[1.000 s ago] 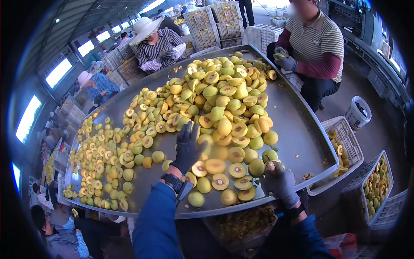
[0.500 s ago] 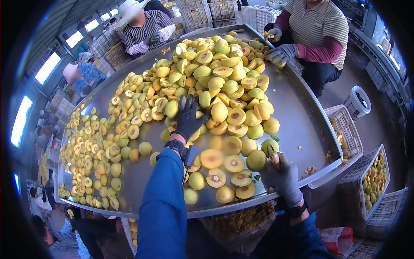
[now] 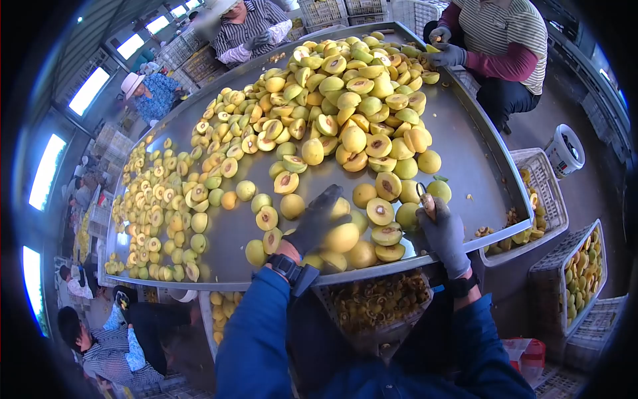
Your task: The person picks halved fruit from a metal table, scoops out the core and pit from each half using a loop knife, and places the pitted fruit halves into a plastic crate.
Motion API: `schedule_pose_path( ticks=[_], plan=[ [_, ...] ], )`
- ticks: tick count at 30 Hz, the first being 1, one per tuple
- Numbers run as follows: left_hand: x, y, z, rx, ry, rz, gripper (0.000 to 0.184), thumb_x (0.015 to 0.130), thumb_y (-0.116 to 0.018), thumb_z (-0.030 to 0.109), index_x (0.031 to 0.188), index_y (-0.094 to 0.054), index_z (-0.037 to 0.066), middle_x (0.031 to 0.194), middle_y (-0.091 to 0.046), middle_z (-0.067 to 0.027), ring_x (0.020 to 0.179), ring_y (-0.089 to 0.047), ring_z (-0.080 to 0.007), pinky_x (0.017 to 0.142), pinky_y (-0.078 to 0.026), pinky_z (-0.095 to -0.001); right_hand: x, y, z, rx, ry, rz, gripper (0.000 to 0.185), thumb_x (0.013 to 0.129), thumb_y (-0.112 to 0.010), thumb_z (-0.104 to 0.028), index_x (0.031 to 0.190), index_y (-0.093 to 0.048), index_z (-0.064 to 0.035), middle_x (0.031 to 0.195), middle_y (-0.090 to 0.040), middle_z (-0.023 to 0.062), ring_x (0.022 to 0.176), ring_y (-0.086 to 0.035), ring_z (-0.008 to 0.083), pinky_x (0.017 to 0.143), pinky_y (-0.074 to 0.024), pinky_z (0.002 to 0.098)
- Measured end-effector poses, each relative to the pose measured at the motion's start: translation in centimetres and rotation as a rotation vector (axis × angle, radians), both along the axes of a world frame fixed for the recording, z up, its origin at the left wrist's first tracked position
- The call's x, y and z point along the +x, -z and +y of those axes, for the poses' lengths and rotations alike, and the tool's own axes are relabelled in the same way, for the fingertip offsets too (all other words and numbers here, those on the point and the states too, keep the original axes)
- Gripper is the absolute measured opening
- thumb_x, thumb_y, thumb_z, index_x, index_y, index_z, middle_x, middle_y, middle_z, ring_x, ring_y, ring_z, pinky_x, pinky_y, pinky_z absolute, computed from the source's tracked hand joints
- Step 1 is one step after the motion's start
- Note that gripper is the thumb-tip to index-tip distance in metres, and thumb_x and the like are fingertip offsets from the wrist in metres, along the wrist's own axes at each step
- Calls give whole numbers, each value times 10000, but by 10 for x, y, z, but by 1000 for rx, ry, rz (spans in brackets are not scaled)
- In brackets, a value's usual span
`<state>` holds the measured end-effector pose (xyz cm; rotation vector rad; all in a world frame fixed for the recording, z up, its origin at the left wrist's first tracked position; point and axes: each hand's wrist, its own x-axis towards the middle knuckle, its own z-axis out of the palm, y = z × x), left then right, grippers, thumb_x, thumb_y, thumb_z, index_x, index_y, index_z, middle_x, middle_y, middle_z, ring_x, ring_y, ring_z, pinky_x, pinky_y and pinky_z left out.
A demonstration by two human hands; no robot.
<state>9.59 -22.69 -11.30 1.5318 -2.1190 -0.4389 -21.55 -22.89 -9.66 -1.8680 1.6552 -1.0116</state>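
Note:
Halved yellow-green stone fruit [image 3: 380,211], many showing brown pits or hollows, lie heaped and scattered on a metal table [image 3: 458,143]. My left hand [image 3: 316,223], in a dark glove and blurred by motion, is stretched among the halves near the table's front edge. Its fingers are extended and touch or nearly touch the fruit beside them. My right hand [image 3: 442,236], in a grey glove, is closed around the pale handle of a small loop-bladed pitting knife [image 3: 427,199]. The metal loop points up, just beside a green fruit [image 3: 407,216].
Below the front edge stands a crate of pits and scraps [image 3: 379,302]. Fruit crates [image 3: 581,272] and a white bucket [image 3: 566,149] are on the right. A striped-shirted co-worker [image 3: 502,40] sits across the far right edge; another person [image 3: 249,33] is at the far side.
My left hand has drawn back from the heap toward the front edge, and several fruit halves now lie nearer me. My right hand still grips the knife. The view has shifted.

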Motion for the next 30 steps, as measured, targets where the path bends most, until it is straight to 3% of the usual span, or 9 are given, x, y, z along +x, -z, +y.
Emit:
schedule_pose_path(
  ticks=[7, 10, 13, 18, 20, 23, 26, 29, 30],
  plan=[
    [11, -10, 0, -72, 68, -77, 593, 851, -714, 269, 1349, -480, 49, 1290, -532, -206, 1169, -549, -343, 997, -451, -421, 1, -1, -3, -13, -1, 51, 260, 847, -681, -305, 977, -590, -99, 746, -651, 201, 693, -641, 418, 597, -491, 496],
    [6, -11, -15, 169, -174, 291, 513, 886, -689, 255, 1315, -514, 33, 1197, -584, -164, 1043, -607, -272, 916, -506, -375, 1, -6, -2, 30, 25, 25, 275, 850, -676, -318, 968, -581, -87, 766, -650, 211, 700, -638, 430, 603, -487, 508],
    [33, 7, -37, 411, -235, 1330, 427, 987, -542, 337, 1292, -517, 39, 1100, -637, -103, 974, -644, -221, 823, -546, -336, 0, -1, -3, 19, 32, 4, 279, 854, -671, -325, 972, -578, -90, 764, -648, 214, 701, -636, 432, 599, -484, 511],
    [26, -42, -3, 519, -52, 1576, 464, 1026, -442, 359, 1354, -437, 30, 1227, -599, -159, 987, -641, -291, 823, -543, -365, 0, 2, -5, 49, 19, -7, 266, 867, -660, -319, 984, -581, -93, 782, -653, 217, 715, -639, 425, 603, -486, 496],
    [0, -63, 23, 269, -89, 1288, 465, 1038, -417, 357, 1353, -424, 15, 1211, -592, -142, 971, -628, -244, 789, -544, -365, 2, -3, -2, 14, 12, -54, 259, 869, -665, -296, 993, -586, -82, 772, -652, 211, 697, -644, 402, 604, -493, 466],
    [-8, -48, 52, 114, -103, 1412, 433, 1009, -478, 107, 1404, -355, -21, 1218, -596, -171, 1049, -627, -268, 943, -520, -357, 14, 5, 15, -64, -102, -326, 243, 863, -686, -229, 1005, -596, -54, 736, -631, 179, 648, -625, 315, 600, -487, 400],
    [-45, -61, 96, 49, -223, 1016, 399, 1009, -474, 107, 1371, -401, -44, 1219, -597, -164, 1053, -622, -278, 952, -513, -358, 43, -30, 75, 51, -317, -466, 256, 856, -707, -205, 1014, -599, -34, 728, -612, 142, 635, -602, 220, 619, -487, 346],
    [-81, -77, 155, 436, -281, 1879, 420, 1005, -509, 220, 1349, -447, -13, 1207, -588, -129, 1106, -586, -245, 998, -461, -342, 57, -43, 127, 221, -366, -542, 325, 858, -705, -231, 1092, -587, -38, 764, -632, 149, 699, -646, 229, 660, -507, 335],
    [-86, -64, 171, 326, -307, 1436, 428, 1008, -500, 246, 1349, -447, -7, 1197, -596, -123, 1111, -582, -241, 1007, -452, -335, 59, -39, 138, 172, -376, -525, 391, 851, -715, -243, 1141, -571, -24, 814, -649, 152, 762, -657, 200, 700, -511, 337]
  ],
)
